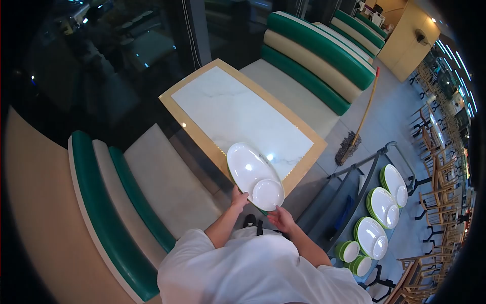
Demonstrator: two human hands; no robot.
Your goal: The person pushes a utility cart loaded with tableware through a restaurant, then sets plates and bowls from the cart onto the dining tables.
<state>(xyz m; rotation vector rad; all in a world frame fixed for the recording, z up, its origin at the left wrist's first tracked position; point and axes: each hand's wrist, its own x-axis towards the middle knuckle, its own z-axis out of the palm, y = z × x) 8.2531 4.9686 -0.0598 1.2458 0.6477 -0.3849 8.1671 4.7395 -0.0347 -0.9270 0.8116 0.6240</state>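
A white oval plate (pixel 248 166) with a round compartment at its near end is held over the near edge of the marble-topped table (pixel 243 109). My left hand (pixel 240 197) grips the plate's left rim, its thumb on the upper side. At the near end, my right hand (pixel 281 218) has its fingers at the green-edged rim beside the round compartment. Part of the fingers of both hands is hidden under the plate.
Booth seats stand left (pixel 164 177) and beyond (pixel 288 91) the table. At right, a grey cart (pixel 324 215) bears stacked oval plates (pixel 371 238) and green-white bowls (pixel 350 251). A mop (pixel 348 147) leans on the far booth. Wooden chairs line the far right.
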